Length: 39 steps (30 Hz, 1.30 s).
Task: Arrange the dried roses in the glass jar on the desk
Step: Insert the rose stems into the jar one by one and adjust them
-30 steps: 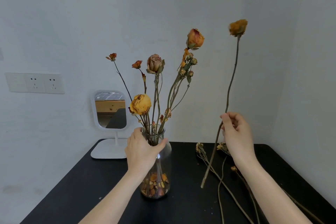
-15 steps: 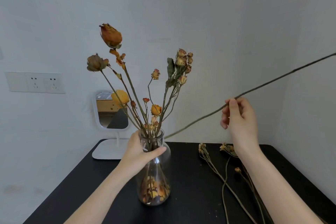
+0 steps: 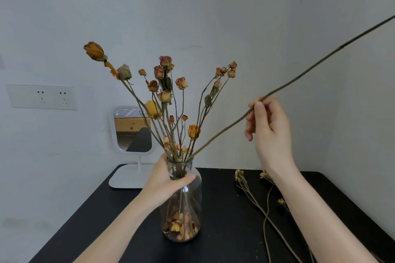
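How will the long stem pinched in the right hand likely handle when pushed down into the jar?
Probably stiff: the long stem runs nearly straight from the glass jar mouth past the right hand, bowing only slightly. Likely light, since a fingertip pinch carries it. Thin and dried, it may snap if forced.

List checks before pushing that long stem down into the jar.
1. Left hand grips jar neck: ok.
2. Jar upright on desk: ok.
3. Right hand pinches long stem: ok.
4. Stem's lower end at jar mouth: ok.
5. Stem steep enough to slide in: not ok, leans far right.
6. Stem's top intact: cannot tell, out of frame.
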Tool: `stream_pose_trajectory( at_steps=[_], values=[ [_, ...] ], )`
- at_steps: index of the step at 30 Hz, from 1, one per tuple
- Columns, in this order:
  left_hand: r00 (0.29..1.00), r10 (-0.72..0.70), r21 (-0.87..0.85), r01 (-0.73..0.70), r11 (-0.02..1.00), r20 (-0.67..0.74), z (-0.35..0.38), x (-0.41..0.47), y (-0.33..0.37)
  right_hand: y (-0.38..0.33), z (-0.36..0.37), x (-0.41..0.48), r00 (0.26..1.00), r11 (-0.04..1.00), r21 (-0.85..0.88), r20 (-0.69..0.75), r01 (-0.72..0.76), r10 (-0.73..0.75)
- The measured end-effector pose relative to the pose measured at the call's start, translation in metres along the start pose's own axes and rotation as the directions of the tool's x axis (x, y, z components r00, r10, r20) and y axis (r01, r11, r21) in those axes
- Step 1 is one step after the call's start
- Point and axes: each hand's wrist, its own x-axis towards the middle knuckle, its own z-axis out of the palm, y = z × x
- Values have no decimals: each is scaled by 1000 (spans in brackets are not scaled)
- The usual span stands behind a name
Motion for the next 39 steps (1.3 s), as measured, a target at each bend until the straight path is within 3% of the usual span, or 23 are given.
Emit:
stream_pose_trajectory(
  at_steps=[4, 9, 21, 30, 35, 39],
  values=[
    [997, 35, -26, -37, 999, -69, 2, -1, -1, -2, 13, -4, 995, 998, -53, 90, 37, -32],
    [999, -7, -33, 5, 999, -37, -1, 4, -3, -2, 27, -8, 971, 971, -224, 239, 85, -30],
    [999, 51, -86, -52, 995, -18, 8, 5, -8, 19, 67, -34, 902, 783, -561, 431, 269, -1],
    [996, 84, -84, -87, 993, -37, 9, 3, -8, 38, 84, -47, 883, 732, -653, 441, 194, 160],
    [995, 96, -102, -99, 990, -37, 8, 3, -8, 30, 86, -44, 952, 819, -558, 303, 135, 49],
    [993, 108, -89, -111, 990, -38, 7, 2, -8, 25, 92, -40, 967, 849, -518, 253, 107, 32]
  ],
)
